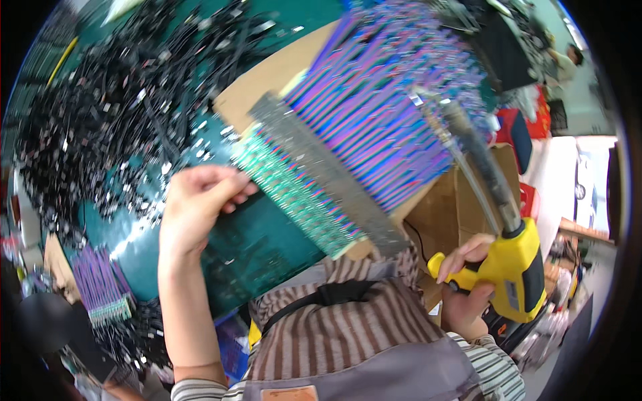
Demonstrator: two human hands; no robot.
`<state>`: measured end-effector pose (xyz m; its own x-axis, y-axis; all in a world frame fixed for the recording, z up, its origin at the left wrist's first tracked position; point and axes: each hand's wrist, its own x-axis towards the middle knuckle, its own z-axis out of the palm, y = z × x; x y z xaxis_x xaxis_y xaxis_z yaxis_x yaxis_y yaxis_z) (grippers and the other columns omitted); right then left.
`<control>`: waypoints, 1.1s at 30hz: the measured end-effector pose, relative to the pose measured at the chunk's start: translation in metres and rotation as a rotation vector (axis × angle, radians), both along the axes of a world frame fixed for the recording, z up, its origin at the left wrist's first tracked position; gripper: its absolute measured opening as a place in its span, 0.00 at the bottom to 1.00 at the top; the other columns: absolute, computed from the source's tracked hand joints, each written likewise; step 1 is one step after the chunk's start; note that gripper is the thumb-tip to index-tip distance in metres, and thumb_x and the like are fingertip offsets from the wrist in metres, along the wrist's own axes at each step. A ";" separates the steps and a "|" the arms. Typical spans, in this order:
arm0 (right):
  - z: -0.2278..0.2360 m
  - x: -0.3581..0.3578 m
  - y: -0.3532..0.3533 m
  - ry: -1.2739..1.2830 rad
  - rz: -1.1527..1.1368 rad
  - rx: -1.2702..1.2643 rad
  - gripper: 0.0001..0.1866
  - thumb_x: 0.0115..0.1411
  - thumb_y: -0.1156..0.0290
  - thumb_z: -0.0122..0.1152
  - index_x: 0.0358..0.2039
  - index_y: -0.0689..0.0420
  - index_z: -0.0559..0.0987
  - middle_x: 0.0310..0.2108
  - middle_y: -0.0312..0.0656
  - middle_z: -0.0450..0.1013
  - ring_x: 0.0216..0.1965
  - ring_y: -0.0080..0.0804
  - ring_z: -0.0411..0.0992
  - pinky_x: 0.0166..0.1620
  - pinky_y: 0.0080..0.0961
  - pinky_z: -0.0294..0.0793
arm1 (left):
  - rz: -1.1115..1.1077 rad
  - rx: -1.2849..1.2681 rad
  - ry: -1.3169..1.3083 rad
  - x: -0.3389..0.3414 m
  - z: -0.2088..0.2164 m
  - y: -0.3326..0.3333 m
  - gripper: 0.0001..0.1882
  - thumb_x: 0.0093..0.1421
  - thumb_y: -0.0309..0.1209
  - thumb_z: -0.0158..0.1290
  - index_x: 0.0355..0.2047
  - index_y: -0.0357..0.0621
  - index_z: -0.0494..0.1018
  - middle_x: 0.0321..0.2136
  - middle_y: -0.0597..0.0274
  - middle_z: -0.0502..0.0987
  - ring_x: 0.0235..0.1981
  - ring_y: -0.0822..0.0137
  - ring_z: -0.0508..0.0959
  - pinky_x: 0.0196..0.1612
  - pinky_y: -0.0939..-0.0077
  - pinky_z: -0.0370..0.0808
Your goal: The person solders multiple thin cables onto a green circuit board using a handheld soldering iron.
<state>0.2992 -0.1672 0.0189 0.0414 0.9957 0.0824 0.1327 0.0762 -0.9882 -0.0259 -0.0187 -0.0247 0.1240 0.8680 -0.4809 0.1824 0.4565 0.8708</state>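
Note:
My left hand (194, 207) is closed in a pinch beside the upper left end of a row of small green circuit boards (294, 190). What the fingertips hold, if anything, is too blurred to make out. Many thin purple, blue and red wires (374, 107) fan out from the boards toward the far right. Across them, next to the boards, lies a grey metal bar (328, 177). My right hand (468, 304) grips the handle of a yellow and black soldering gun (515, 267). Its long metal barrel and thin side tube point up and away, over the wires' right side.
A big heap of black cables (100, 127) with shiny ends covers the left of the green table mat (261, 260). Brown board (257, 73) lies under the wires. Another wired green strip (110, 311) is at lower left. A cardboard box (471, 204) stands right; a person (567, 63) is beyond.

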 end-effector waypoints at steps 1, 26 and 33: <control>0.003 0.000 0.000 0.023 -0.107 0.073 0.31 0.64 0.42 0.50 0.43 0.62 0.64 0.42 0.45 0.61 0.30 0.25 0.64 0.24 0.20 0.70 | 0.008 -0.007 0.006 -0.003 -0.001 -0.001 0.08 0.59 0.30 0.58 0.30 0.37 0.79 0.26 0.63 0.81 0.24 0.79 0.75 0.28 0.86 0.69; -0.041 0.050 -0.003 0.251 -0.434 0.279 0.34 0.69 0.46 0.44 0.58 0.66 0.61 0.47 0.52 0.69 0.25 0.20 0.65 0.28 0.17 0.67 | 0.217 0.265 0.675 -0.021 0.004 -0.065 0.11 0.47 0.22 0.65 0.31 0.31 0.78 0.25 0.60 0.80 0.26 0.75 0.76 0.33 0.82 0.73; -0.026 -0.010 -0.012 0.328 -0.083 0.127 0.36 0.66 0.41 0.46 0.56 0.64 0.61 0.44 0.51 0.66 0.24 0.23 0.64 0.25 0.17 0.67 | 0.314 0.324 0.767 -0.015 0.007 -0.073 0.13 0.48 0.27 0.66 0.33 0.33 0.80 0.26 0.55 0.82 0.27 0.69 0.79 0.35 0.75 0.75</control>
